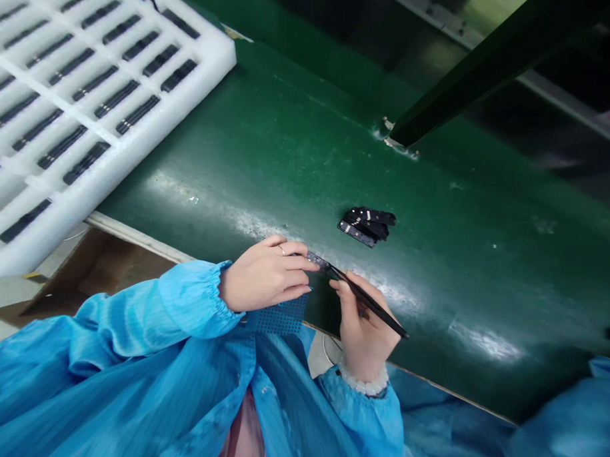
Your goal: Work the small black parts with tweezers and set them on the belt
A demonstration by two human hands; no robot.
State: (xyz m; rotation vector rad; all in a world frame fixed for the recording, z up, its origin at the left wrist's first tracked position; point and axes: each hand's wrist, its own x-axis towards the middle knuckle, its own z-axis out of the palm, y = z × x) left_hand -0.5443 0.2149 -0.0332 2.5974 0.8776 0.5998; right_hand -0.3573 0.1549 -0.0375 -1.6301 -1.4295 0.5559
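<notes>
The left hand point(264, 276) pinches a small black strip part point(317, 259) above the green belt point(292, 142); the right hand point(361, 326) grips black tweezers point(370, 303) at its end. A small pile of strips point(367, 225) lies just beyond, while the white foam tray point(204, 65) holds many more in its slots.

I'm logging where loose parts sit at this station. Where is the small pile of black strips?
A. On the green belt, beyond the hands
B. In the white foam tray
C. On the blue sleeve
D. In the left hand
A: the pile lies on the green belt, apart from the left hand and right hand, which hold one strip and tweezers.
</notes>
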